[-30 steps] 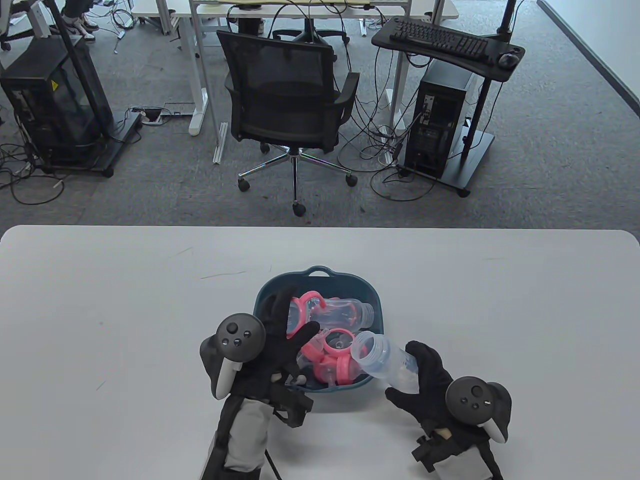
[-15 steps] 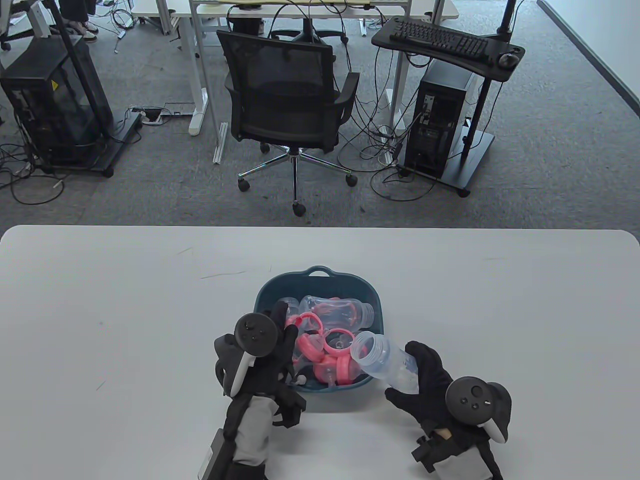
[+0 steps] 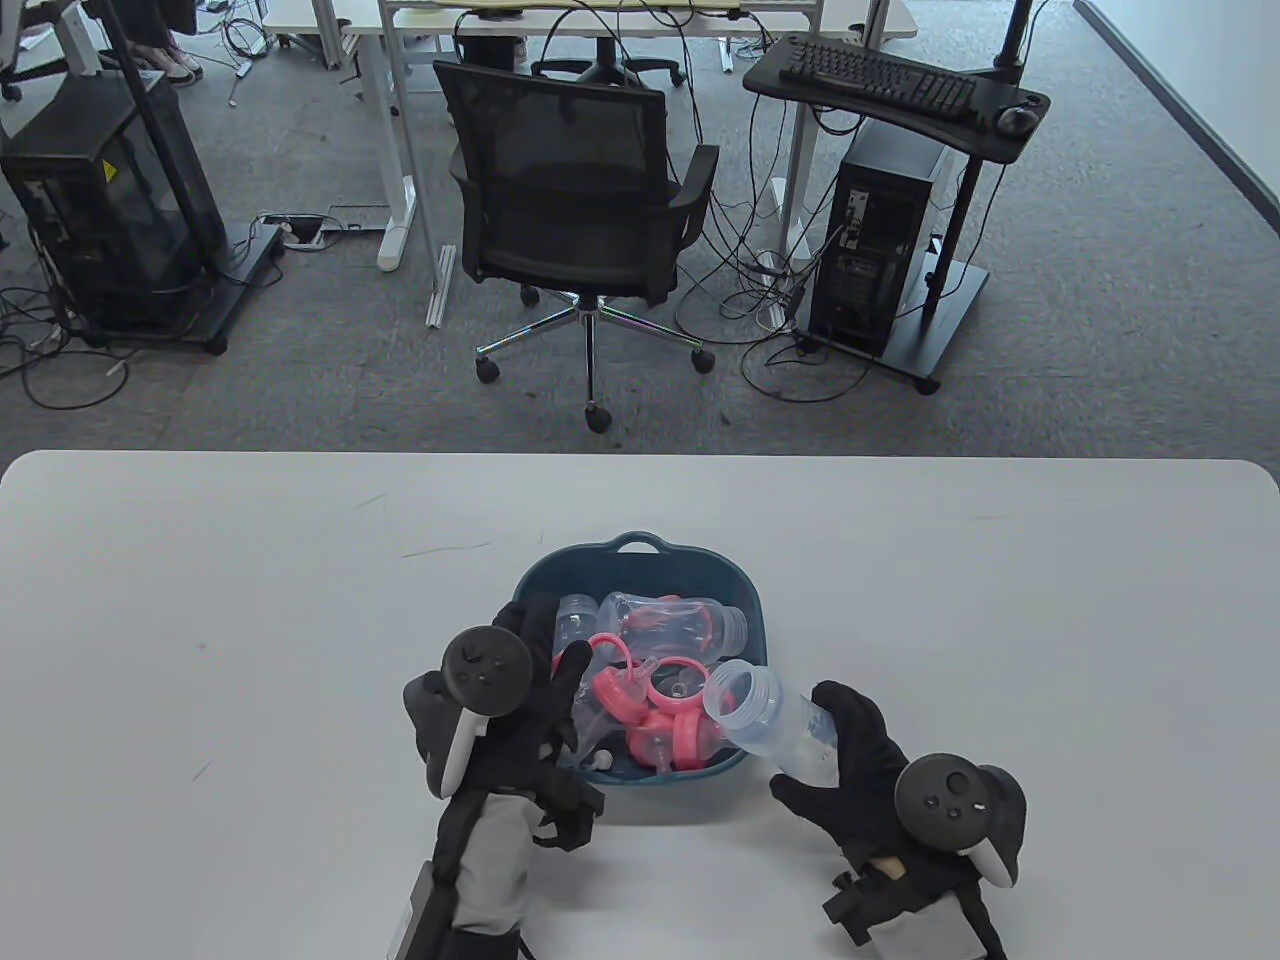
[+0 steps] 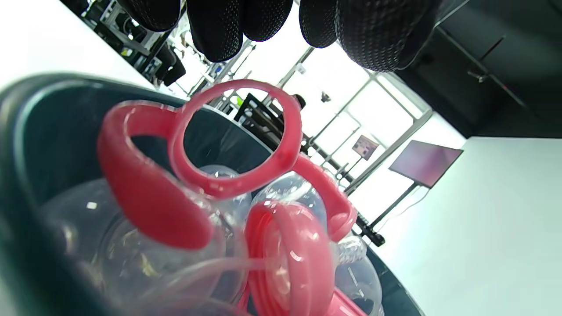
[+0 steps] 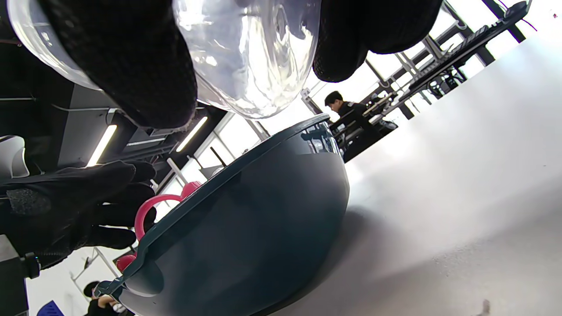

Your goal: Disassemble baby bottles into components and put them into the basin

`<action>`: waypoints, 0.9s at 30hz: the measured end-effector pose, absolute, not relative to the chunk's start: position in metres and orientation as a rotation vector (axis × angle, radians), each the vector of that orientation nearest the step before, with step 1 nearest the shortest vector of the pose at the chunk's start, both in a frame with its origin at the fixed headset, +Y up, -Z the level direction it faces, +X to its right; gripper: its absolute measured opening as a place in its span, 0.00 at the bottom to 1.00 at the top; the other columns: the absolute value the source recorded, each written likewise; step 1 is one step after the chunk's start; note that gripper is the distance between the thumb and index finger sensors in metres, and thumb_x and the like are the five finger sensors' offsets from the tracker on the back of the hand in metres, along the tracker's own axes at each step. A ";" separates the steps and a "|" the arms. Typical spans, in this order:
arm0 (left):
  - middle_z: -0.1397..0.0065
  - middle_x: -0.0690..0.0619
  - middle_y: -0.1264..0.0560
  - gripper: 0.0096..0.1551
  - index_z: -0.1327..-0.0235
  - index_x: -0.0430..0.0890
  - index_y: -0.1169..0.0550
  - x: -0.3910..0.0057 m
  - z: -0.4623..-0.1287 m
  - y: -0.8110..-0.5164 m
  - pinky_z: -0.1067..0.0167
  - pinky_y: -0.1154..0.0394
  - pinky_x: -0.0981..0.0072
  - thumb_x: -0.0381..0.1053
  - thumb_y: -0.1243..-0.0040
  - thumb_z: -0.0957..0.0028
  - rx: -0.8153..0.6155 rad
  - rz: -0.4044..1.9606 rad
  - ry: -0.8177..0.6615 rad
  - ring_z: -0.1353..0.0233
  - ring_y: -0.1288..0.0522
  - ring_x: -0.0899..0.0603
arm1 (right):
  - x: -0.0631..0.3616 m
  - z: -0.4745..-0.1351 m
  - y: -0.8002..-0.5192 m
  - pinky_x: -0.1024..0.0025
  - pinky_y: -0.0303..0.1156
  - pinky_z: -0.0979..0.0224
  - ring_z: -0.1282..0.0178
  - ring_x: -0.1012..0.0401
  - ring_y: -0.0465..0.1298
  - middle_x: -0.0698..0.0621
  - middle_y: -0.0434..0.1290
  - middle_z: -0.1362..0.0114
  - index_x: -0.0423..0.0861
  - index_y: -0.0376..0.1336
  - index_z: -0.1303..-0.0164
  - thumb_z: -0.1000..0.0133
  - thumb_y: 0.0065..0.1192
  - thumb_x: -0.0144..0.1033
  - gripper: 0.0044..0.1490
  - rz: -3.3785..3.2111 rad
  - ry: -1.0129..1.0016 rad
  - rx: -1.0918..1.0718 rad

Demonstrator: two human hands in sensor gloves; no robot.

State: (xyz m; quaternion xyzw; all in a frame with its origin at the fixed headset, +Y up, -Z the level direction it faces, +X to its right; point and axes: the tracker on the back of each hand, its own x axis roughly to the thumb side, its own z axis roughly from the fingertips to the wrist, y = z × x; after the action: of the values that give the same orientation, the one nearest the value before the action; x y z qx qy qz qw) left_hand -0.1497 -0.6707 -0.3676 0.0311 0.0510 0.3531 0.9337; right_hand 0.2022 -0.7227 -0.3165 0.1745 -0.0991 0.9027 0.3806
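Nearest the person, the right hand [image 3: 850, 760] is seen curled round a clear, capless plastic bottle body [image 3: 770, 720], which is held tilted with its open threaded neck just over the near right rim of the dark teal plastic basin [image 3: 640, 548]. In the right wrist view the bottle base [image 5: 250, 52] is pinched between the gloved fingers [image 5: 127, 70] above the basin wall [image 5: 246, 228].

The left hand [image 3: 525, 700] is held over the basin's near left side, fingers spread and relaxed; nothing is gripped. In the left wrist view its fingertips [image 4: 219, 26] hang just above a pink plastic handle ring [image 4: 237, 140] resting on the clear bottles.

Inside the basin, pink screw collars [image 3: 665, 715] and a clear bottle [image 3: 680, 625] lying on its side are noted, piled near the rim.

Judgement: the bottle in hand is the piece left to deposit. It is best carried further over the basin's middle and lowered neck-first onto the pile before release, as a drop at the rim could roll it out onto the white table [image 3: 1000, 620]. The left hand should be withdrawn clear first.
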 end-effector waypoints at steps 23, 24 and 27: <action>0.15 0.60 0.57 0.43 0.22 0.67 0.47 -0.252 -0.344 -0.718 0.20 0.64 0.39 0.65 0.43 0.48 0.029 0.457 0.146 0.10 0.63 0.43 | 0.177 -0.315 -0.698 0.39 0.60 0.25 0.24 0.40 0.64 0.35 0.47 0.18 0.43 0.44 0.18 0.49 0.79 0.46 0.60 2.423 -0.322 0.521; 0.15 0.61 0.57 0.43 0.22 0.67 0.48 -0.256 -0.345 -0.724 0.20 0.65 0.40 0.65 0.43 0.48 0.017 0.465 0.151 0.11 0.64 0.44 | 0.171 -0.317 -0.695 0.39 0.60 0.25 0.24 0.40 0.64 0.36 0.47 0.18 0.43 0.44 0.18 0.49 0.79 0.46 0.60 2.445 -0.317 0.536; 0.16 0.61 0.58 0.43 0.23 0.67 0.48 -0.260 -0.346 -0.730 0.20 0.66 0.40 0.65 0.42 0.48 0.007 0.473 0.153 0.11 0.65 0.44 | 0.158 -0.323 -0.692 0.39 0.60 0.25 0.24 0.40 0.64 0.37 0.48 0.18 0.43 0.44 0.17 0.49 0.79 0.45 0.60 2.490 -0.291 0.572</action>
State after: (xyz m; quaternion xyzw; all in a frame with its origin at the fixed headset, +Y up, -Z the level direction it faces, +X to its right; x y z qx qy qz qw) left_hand -0.2601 -0.7299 -0.3464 0.0035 0.0760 0.2342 0.9692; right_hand 0.1583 -0.6915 -0.3234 0.2136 -0.1086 0.9293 0.2811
